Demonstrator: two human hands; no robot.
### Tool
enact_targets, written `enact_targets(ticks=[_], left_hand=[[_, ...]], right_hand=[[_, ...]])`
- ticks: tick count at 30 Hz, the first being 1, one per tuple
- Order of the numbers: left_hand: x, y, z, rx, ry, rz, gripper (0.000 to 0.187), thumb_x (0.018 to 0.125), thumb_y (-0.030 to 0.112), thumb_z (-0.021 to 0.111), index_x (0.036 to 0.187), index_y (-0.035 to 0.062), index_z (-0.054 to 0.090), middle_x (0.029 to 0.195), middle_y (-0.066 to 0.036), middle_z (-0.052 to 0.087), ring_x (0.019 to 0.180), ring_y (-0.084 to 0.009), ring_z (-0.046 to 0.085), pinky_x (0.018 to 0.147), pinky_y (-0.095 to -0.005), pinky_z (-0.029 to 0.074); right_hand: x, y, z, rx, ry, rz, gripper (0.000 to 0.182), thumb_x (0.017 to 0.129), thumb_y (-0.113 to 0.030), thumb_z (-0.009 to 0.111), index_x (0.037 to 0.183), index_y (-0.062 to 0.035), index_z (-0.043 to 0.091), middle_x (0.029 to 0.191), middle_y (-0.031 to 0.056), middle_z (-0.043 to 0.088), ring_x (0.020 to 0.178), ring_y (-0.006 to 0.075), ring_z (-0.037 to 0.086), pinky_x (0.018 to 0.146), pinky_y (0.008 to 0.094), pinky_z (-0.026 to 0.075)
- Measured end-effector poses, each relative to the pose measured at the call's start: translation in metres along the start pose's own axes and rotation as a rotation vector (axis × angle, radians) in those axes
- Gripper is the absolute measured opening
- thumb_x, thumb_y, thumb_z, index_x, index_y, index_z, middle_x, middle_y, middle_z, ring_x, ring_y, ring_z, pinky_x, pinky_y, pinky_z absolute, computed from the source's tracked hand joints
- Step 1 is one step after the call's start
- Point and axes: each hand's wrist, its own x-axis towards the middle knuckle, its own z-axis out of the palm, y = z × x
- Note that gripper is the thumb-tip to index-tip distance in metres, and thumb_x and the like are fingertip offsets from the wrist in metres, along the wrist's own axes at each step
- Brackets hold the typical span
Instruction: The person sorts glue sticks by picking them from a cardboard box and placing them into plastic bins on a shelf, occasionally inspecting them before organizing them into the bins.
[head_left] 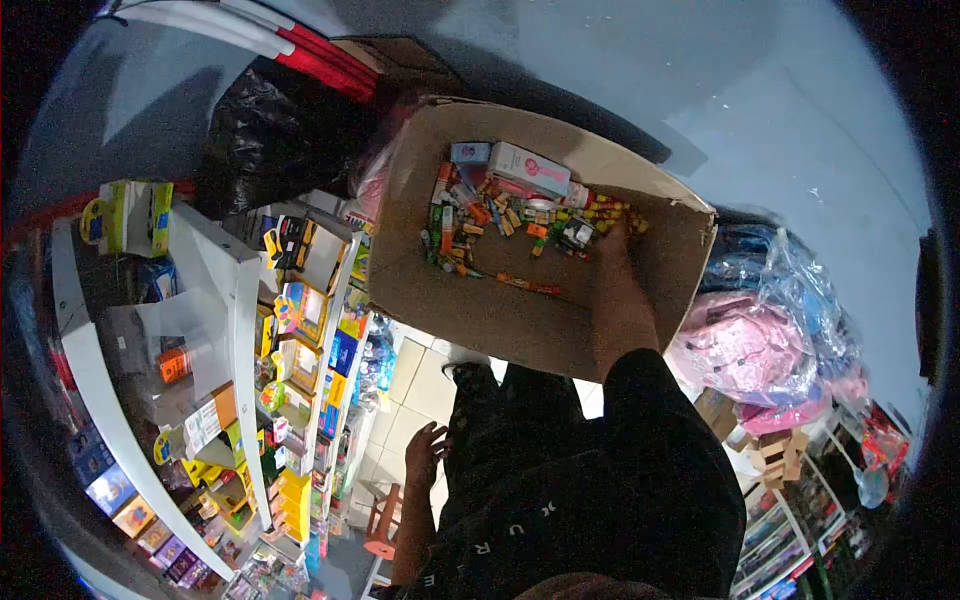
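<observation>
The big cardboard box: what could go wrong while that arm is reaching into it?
The right hand is in among many small loose packs, so it could pick the wrong one or knock others about. The left hand hangs away from the cardboard box, and what supports the box is hidden, so a push might shift it. The pale carton lies among the packs and may hide some of them.

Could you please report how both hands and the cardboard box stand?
Right hand inside cardboard box, among small loose items; grip unclear. Left hand outside, apparently empty. Nothing visibly blocking the right arm.
</observation>
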Motion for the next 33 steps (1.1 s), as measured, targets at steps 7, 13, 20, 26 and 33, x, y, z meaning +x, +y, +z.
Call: enact_targets(ticks=[7,13,20,26,33], left_hand=[[-0.005,-0.023,-0.012,-0.054,0.026,-0.015,0.046,0.099,0.033,0.052,0.132,0.0015,0.048,0.116,-0.016,0.065,0.086,-0.0218,0.068,0.07,-0.0318,0.054],[-0.007,-0.032,-0.015,-0.018,0.014,0.001,0.046,0.099,0.033,0.053,0.132,0.001,0.049,0.115,-0.016,0.066,0.087,-0.0203,0.068,0.068,-0.0305,0.053],[-0.007,-0.031,-0.014,0.013,0.017,0.019,0.051,0.097,0.035,0.057,0.131,-0.0008,0.049,0.112,-0.014,0.067,0.084,-0.0187,0.068,0.066,-0.0286,0.049],[-0.004,-0.043,-0.022,0.045,0.06,-0.007,0.05,0.095,0.037,0.059,0.129,-0.0001,0.051,0.11,-0.013,0.068,0.081,-0.0179,0.067,0.068,-0.0297,0.05],[-0.014,-0.057,-0.018,0.074,0.056,-0.039,0.046,0.095,0.035,0.059,0.125,-0.0001,0.055,0.108,-0.011,0.068,0.08,-0.0164,0.066,0.07,-0.0285,0.051]], right_hand=[[0.061,-0.027,-0.035,0.05,-0.188,0.12,0.051,0.099,-0.04,0.045,0.136,-0.0042,0.047,0.13,0.0137,0.054,0.117,0.0303,0.052,0.098,0.0436,0.045],[0.045,-0.034,-0.036,0.237,-0.225,0.259,0.042,0.099,-0.035,0.045,0.127,-0.0042,0.054,0.12,0.0127,0.06,0.108,0.0276,0.056,0.093,0.0424,0.048],[0.025,-0.041,-0.03,0.167,-0.224,0.24,0.045,0.099,-0.036,0.045,0.129,-0.0039,0.052,0.123,0.013,0.058,0.111,0.0282,0.055,0.095,0.0429,0.047],[0.029,-0.046,-0.011,0.112,-0.254,0.243,0.046,0.098,-0.037,0.046,0.13,-0.0037,0.051,0.125,0.0133,0.057,0.113,0.0287,0.054,0.096,0.0434,0.046],[0.035,-0.047,-0.007,0.071,-0.266,0.235,0.049,0.097,-0.038,0.046,0.132,-0.0034,0.05,0.128,0.0136,0.055,0.116,0.0293,0.053,0.097,0.044,0.045]])
